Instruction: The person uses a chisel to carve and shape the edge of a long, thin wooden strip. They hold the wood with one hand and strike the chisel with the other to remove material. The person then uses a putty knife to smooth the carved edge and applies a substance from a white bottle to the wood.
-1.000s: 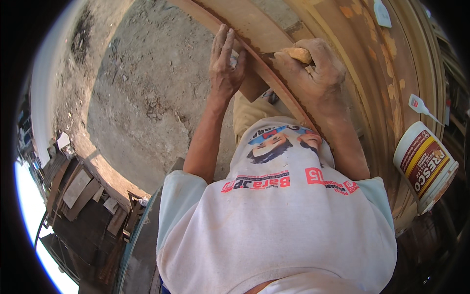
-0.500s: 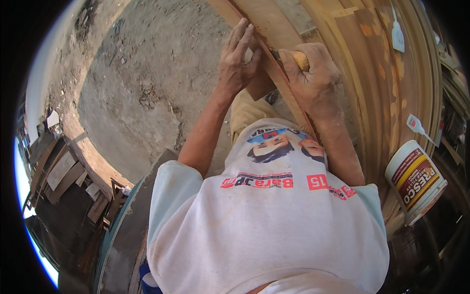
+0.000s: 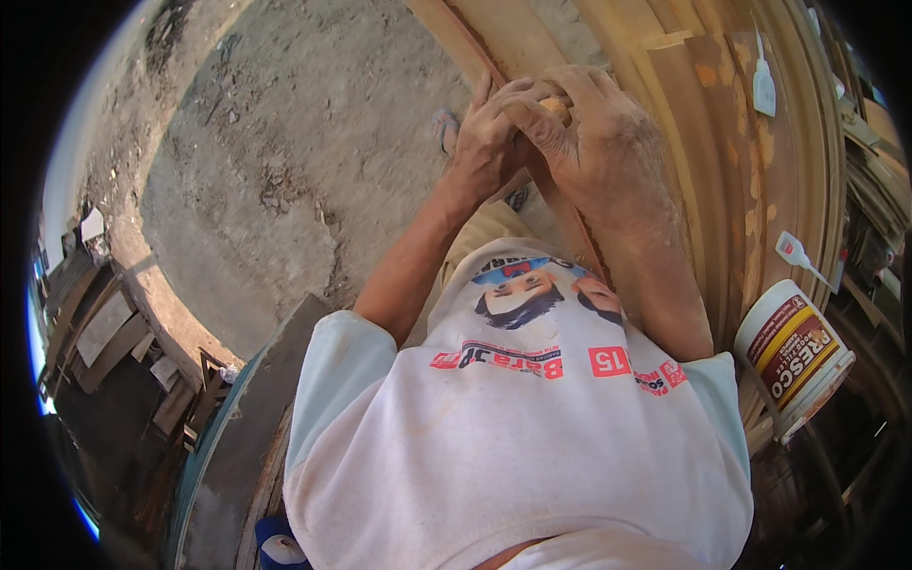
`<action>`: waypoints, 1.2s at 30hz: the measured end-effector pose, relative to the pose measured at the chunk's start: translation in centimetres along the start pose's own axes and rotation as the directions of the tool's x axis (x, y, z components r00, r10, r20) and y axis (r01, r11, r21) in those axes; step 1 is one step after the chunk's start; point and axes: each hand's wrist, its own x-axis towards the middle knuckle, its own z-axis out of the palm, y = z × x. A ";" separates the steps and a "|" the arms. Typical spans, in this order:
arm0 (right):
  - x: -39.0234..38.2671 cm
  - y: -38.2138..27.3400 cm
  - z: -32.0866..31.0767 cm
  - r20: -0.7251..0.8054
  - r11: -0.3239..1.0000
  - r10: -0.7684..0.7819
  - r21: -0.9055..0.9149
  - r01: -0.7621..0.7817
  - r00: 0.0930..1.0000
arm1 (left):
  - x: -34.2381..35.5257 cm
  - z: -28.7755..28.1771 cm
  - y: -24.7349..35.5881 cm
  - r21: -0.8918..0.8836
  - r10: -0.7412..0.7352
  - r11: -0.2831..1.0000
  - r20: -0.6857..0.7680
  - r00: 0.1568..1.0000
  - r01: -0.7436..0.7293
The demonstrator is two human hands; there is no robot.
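Note:
My right hand [image 3: 608,142] is closed around the yellow wooden handle [image 3: 556,109] of what looks like a putty knife; its blade is hidden by the fingers. My left hand [image 3: 494,133] meets it at the same spot, fingers bent and partly behind the right one. A brown flat piece seems to sit in the left palm, mostly covered. Both hands are over a long narrow wooden board [image 3: 465,43] with a reddish edge, which slants down toward my shirt.
Several long wooden boards with orange-brown patches [image 3: 708,76] lie to the right. Two small white bottles with thin nozzles [image 3: 764,87] rest on them. A white and maroon bucket [image 3: 793,356] stands at the right. Scrap wood [image 3: 104,328] is piled at the left beyond dusty ground [image 3: 247,180].
My right hand has moved left and up with the putty knife, off the board's right side to my left hand. The left hand has dropped slightly and its fingers have bent.

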 end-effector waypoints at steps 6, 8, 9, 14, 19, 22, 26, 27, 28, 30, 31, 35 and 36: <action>3.7 -2.1 0.0 0.013 0.981 0.019 0.195 -0.021 1.000 | -0.7 0.3 0.7 -0.207 -0.161 0.967 -0.033 0.986 0.151; 4.2 -1.1 3.5 0.159 0.967 0.060 0.237 -0.098 0.985 | -1.3 -0.4 0.6 -0.289 -0.168 0.945 -0.034 0.985 0.151; 5.0 -1.1 3.1 0.214 0.966 0.098 0.215 -0.145 0.972 | -0.2 -0.3 0.8 -0.319 -0.139 0.940 -0.042 0.989 0.119; 4.3 -3.1 -2.5 -0.066 0.966 -0.106 0.231 0.118 0.992 | -1.5 -0.7 0.6 -0.278 -0.182 0.948 -0.072 0.981 0.155; 4.2 -3.8 1.0 -0.008 0.981 -0.023 0.194 0.024 1.000 | -0.8 -1.0 1.1 -0.373 -0.199 0.901 0.100 0.975 0.222; 3.9 -3.2 4.8 0.082 0.971 -0.006 0.240 -0.014 0.997 | -2.5 -0.2 -1.1 -0.394 -0.254 0.877 0.109 0.961 0.276; 3.8 -0.3 2.9 0.000 0.972 0.018 0.234 -0.017 1.000 | -0.9 -0.2 -1.5 -0.233 -0.026 0.972 -0.010 1.000 0.023; 2.9 0.4 2.4 -0.053 0.974 0.013 0.227 -0.001 0.999 | -0.8 -0.3 -0.7 -0.141 -0.030 0.990 -0.031 0.999 0.025; 1.8 0.8 1.8 -0.044 0.975 -0.011 0.220 0.020 0.999 | -0.9 -0.3 -0.2 -0.046 -0.030 0.999 -0.046 0.998 0.028; -0.1 1.1 0.9 -0.037 0.978 -0.055 0.202 0.061 0.998 | -1.2 -0.1 -0.1 -0.059 -0.044 0.997 -0.026 0.999 0.042; -0.8 1.2 1.2 -0.011 0.978 -0.025 0.206 0.027 1.000 | -1.1 -0.1 -0.1 -0.067 -0.043 0.997 -0.013 0.999 0.042; -2.5 1.4 2.6 0.000 0.970 0.059 0.236 -0.057 0.998 | -1.1 -0.2 -0.9 -0.031 -0.036 0.999 0.007 0.999 0.037; -2.5 1.5 2.8 -0.019 0.967 0.073 0.245 -0.066 0.997 | -0.8 -0.7 -0.5 -0.030 -0.041 0.999 0.004 0.999 0.041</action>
